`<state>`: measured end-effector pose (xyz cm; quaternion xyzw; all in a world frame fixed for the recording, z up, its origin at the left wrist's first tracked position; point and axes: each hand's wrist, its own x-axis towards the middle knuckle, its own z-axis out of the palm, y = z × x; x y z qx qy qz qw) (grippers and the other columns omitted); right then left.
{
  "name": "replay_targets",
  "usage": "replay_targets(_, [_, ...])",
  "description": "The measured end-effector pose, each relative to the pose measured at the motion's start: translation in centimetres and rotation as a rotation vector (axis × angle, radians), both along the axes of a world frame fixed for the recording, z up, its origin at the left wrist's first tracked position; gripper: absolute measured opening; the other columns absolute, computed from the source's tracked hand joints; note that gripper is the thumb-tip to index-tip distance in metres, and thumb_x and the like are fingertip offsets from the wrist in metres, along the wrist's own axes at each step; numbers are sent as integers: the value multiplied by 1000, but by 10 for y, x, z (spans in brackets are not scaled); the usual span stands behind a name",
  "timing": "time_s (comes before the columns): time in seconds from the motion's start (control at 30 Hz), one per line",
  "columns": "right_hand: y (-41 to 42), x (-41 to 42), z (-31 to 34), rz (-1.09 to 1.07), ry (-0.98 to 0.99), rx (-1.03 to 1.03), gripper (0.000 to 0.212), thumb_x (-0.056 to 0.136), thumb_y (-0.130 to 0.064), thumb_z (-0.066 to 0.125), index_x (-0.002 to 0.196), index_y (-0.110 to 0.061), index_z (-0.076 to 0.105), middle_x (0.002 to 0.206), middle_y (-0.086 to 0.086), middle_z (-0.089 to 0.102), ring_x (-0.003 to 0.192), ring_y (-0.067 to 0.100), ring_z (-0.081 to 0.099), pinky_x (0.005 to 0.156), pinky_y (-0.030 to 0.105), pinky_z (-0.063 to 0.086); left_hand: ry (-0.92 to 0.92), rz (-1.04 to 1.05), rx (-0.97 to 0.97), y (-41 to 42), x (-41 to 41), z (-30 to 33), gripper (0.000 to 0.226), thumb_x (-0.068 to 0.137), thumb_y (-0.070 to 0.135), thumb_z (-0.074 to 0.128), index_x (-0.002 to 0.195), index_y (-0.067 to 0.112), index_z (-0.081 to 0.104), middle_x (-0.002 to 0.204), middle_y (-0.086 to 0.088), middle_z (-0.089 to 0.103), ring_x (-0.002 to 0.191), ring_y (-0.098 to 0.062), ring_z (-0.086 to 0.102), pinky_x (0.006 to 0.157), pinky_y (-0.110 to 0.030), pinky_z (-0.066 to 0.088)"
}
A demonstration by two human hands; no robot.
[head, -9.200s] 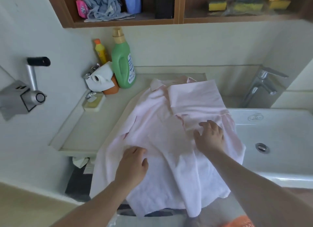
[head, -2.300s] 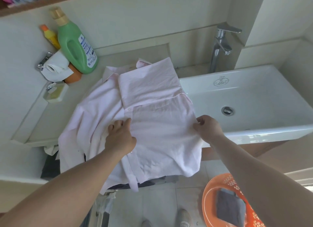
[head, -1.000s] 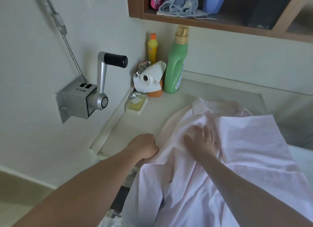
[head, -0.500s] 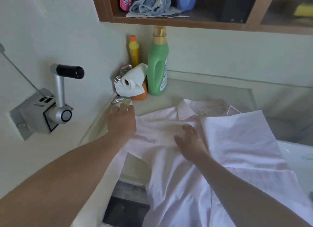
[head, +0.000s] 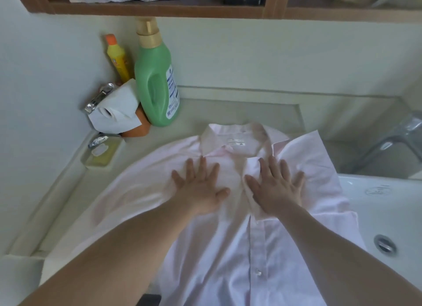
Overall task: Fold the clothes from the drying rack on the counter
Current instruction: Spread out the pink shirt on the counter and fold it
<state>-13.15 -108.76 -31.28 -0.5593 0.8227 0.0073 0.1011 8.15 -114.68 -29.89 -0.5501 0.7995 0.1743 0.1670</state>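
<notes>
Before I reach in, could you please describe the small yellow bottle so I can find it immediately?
Start at the green detergent bottle standing at the counter's back left. The small yellow bottle stands just left of it against the wall, slimmer, shorter and orange-capped.

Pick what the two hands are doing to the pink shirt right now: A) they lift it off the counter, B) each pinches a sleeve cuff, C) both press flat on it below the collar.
C: the left hand and right hand lie flat with spread fingers on the pink shirt, just below its collar.
</notes>
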Motion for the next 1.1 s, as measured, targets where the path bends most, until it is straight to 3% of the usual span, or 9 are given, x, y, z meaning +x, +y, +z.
replay_targets(0.2, [-24,-32,-2,28,22,-37,81,89,-80,4,159,-40,3,170,-12,-3,157,21,-3,117,67,-1,-19,-6,-85,-19,-29,-11,87,87,83,10,157,41,-19,164,1,-35,149,-39,-33,112,-75,-11])
replay_targets(0.4, [-55,-65,-5,58,31,-53,81,89,-80,3,159,-40,5,170,-11,-1,157,21,-2,117,68,0,36,9,-74,-48,-56,-8,86,90,82,20,160,42,-9,167,7,-27,152,-31,-29,115,-69,-14])
replay_targets(0.47, [-61,-72,-5,75,43,-53,81,89,-80,3,159,-39,5,170,-11,0,157,22,-1,117,68,1,183,35,-72,-55,-53,-6,77,96,74,29,162,38,8,171,8,-8,156,-27,-15,119,-64,-9])
replay_targets(0.53, [-63,-79,-4,93,55,-24,82,89,-80,2,159,-39,4,170,-11,-1,157,22,-1,117,69,2,394,75,-128,-53,-41,-2,67,100,60,37,157,26,32,163,-2,32,153,-28,20,122,-56,15])
replay_targets(0.6, [-63,-80,-2,110,44,14,83,88,-81,3,159,-38,2,170,-10,-3,157,22,-3,117,69,1,484,99,-236,-39,-15,5,54,96,44,46,143,17,51,140,-8,56,133,-32,47,108,-47,39])
replay_targets(0.77, [-61,-49,12,-1,13,-12,77,95,-67,19,159,-25,9,169,0,-4,155,30,-7,117,71,2,358,185,-372,-2,68,19,33,92,20,57,125,23,63,126,1,60,121,-27,50,94,-41,48])
replay_targets(0.87, [-54,15,33,154,-32,-108,68,100,-61,32,158,-27,21,170,0,-1,156,28,-5,122,63,3,193,266,-366,15,129,32,29,93,20,57,121,23,62,125,-2,54,118,-30,50,90,-41,48])
replay_targets(1.0, [-38,123,57,429,-164,-158,48,100,-50,45,143,-28,52,161,-1,33,150,23,21,121,43,22,95,339,-222,42,191,43,26,96,29,59,122,23,61,127,-5,51,114,-31,56,95,-36,47])
replay_targets(1.1, [-25,196,63,527,-320,-60,41,100,-39,48,139,-28,56,148,-3,47,139,23,36,113,38,37,58,442,-142,62,220,44,36,94,34,61,123,15,50,124,-7,50,110,-28,59,90,-35,50])
